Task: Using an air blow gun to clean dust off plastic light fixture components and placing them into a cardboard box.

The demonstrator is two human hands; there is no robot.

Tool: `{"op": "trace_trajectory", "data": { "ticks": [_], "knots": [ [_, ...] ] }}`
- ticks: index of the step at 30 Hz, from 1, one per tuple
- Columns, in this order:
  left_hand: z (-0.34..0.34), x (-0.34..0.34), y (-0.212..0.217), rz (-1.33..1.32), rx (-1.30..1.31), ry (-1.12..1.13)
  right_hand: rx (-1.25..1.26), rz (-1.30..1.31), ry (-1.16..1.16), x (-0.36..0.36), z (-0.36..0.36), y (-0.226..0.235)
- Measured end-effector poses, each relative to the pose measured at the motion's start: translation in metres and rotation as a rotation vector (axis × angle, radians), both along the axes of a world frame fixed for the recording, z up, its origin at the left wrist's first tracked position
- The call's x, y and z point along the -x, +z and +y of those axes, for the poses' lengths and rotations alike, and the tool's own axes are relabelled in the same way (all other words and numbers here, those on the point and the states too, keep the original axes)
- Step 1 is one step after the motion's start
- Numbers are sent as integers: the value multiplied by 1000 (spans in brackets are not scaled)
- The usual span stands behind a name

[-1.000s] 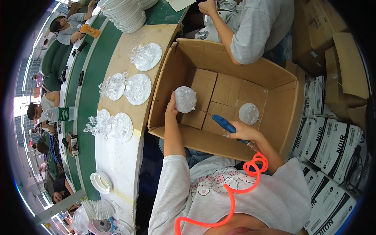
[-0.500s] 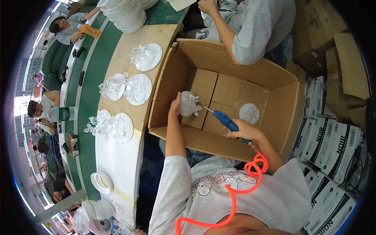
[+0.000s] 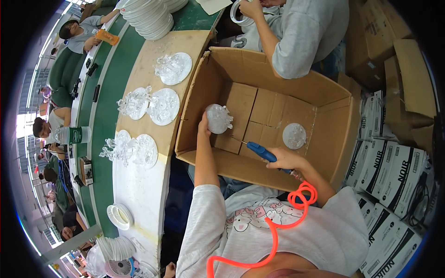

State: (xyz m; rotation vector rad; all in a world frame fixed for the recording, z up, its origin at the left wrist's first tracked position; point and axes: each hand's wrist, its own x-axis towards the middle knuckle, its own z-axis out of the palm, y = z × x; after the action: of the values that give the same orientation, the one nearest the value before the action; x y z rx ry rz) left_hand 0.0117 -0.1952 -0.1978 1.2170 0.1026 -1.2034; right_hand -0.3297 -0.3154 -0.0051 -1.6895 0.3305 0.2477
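My left hand (image 3: 203, 126) is closed on the edge of a clear plastic disc (image 3: 217, 119) with a cluster of clear prongs on its right side. It is held over the left part of an open cardboard box (image 3: 266, 173), its round face turned up. In my right hand (image 3: 286, 159) is a blue air blow gun (image 3: 262, 151), its thin nozzle pointing left, below the disc and apart from it. An orange-red coiled hose (image 3: 276, 231) runs from the gun's rear across my shirt. Another clear disc (image 3: 294, 135) lies on the box floor at the right.
Several clear disc pieces (image 3: 164, 106) sit on the bench at left, beside a white ring (image 3: 120, 216). A stack of white plates (image 3: 147, 18) stands at the back. A co-worker (image 3: 303, 39) sits beyond the box. Printed cartons (image 3: 391, 185) are piled at right.
My left hand has drawn the disc slightly left and up, turning its face more upward. The blow gun has shifted left and down. The co-worker's hands have raised a white ring.
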Motion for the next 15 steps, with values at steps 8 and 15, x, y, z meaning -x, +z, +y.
{"op": "trace_trajectory", "data": {
  "ticks": [8,15],
  "knots": [
    [-16,22,18,-125,-308,-134,-137,110,-227,7,-26,17],
    [-34,34,35,-68,-156,-37,109,173,-61,12,-21,-6]
  ]
}}
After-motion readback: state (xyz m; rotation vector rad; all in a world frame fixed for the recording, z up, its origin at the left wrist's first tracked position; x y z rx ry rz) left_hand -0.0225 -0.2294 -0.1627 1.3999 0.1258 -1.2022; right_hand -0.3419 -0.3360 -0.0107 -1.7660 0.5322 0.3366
